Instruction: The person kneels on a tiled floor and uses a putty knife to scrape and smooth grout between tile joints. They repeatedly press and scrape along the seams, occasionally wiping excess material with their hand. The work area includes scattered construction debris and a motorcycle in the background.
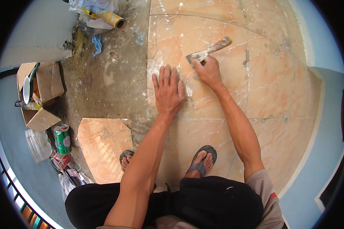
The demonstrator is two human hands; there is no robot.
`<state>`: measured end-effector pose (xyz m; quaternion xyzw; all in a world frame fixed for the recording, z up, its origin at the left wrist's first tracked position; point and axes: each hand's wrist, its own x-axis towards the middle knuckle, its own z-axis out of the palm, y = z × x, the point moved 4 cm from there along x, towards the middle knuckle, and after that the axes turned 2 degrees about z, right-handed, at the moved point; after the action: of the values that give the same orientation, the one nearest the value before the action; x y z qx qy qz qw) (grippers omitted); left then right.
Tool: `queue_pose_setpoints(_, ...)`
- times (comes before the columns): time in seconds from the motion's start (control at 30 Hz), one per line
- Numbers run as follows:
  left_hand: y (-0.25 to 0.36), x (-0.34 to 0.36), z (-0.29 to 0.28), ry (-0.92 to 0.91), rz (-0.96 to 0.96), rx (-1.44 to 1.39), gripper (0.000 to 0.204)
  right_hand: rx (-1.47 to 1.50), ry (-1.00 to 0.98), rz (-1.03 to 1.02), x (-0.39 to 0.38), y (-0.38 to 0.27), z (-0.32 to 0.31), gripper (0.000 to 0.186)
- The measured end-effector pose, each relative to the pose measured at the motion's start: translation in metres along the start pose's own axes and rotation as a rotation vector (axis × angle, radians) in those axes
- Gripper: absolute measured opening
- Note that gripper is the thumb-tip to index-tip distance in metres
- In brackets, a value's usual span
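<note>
Scraper [211, 49], just one, angled at our floor tiles [273, 95], right hand [209, 71] clamped on it. Closest in we've got two sandals [198, 167], then two cans [62, 142], our left hand [168, 94] flat with fingers slightly apart, one cardboard box [51, 82], and farther up one brown tube [112, 20].

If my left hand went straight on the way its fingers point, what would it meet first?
The way looks free: your left hand would apparently just run over peach, marbled tile flooring, as far as the picture shows.
</note>
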<state>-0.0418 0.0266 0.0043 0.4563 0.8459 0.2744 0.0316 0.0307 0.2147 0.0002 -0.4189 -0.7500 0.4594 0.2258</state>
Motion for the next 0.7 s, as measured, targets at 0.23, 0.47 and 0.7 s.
queue_pose_setpoints(0.23,0.003,0.002,-0.001,-0.009,-0.003,-0.016,0.052,-0.033,0.155,0.103,0.013,0.009,-0.017,0.023)
queue_pose_setpoints(0.47,0.000,-0.002,0.001,-0.045,-0.009,-0.006,0.056,-0.112,0.065,0.139,0.020,0.013,-0.031,0.023)
queue_pose_setpoints(0.7,0.000,-0.003,-0.002,0.002,-0.008,-0.012,0.053,-0.071,-0.165,-0.010,-0.035,0.009,-0.019,0.018)
